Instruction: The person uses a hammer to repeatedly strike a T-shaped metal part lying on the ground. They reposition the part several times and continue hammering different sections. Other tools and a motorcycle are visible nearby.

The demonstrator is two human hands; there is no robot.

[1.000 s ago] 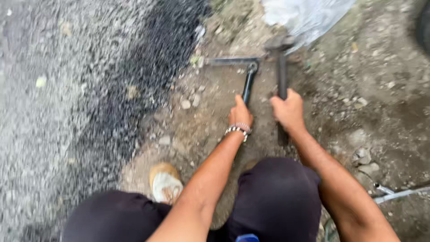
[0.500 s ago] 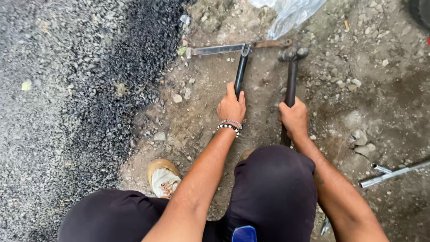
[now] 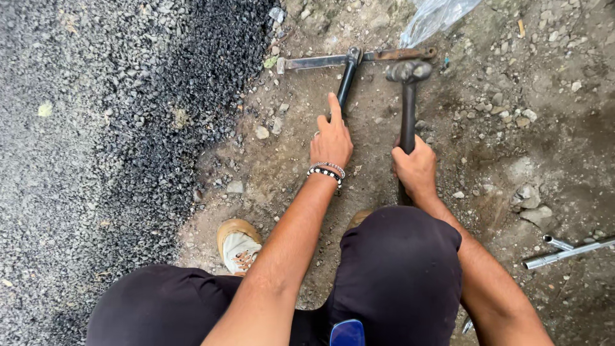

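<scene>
Fingers [image 3: 416, 157] of your right hand [image 3: 416, 170] are clenching the hammer [image 3: 407, 102] handle, its head lying against the rusty end of the T-shaped metal bar [image 3: 349, 64]. Your left hand [image 3: 330, 138] is lying open, index finger pinning the bar's stem so it is not shifting. All is sitting on stony dirt ground [image 3: 487, 128] beside dark gravel [image 3: 128, 128], outdoors.

The place is outdoors, in soft daylight without strong shadows. On the left the ground is rough grey gravel [image 3: 57, 128], and beside it runs a band of darker, almost black gravel [image 3: 192, 83]. The middle and right part is brown packed dirt [image 3: 512, 128] with many small stones [image 3: 528, 205]. At the top edge lies a clear plastic sheet [image 3: 435, 16], partly out of view.
</scene>
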